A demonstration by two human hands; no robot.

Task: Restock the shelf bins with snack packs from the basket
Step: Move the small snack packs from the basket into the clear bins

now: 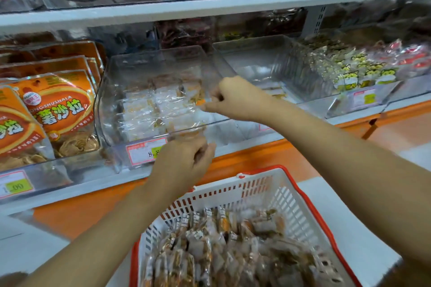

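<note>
Head view: our right hand (233,98) is over the right front corner of the clear bin (121,72). Its fingers are curled small by the snack packs (161,105) inside. Our left hand (184,161) curls at the bin's front edge. We cannot tell what either holds. The basket (303,205) below holds more packs (210,251).

We cannot tell whether the left hand (184,161) holds anything: its curled fingers (206,150) cover whatever lies between them. The right hand (235,98) shows only its back, so its grip at the right wall of the clear bin (151,65) is unclear. The bottom edge cuts off the basket (256,184), whose snack packs (210,251) are blurred. The left hand hides part of the price tag (142,152).
</note>
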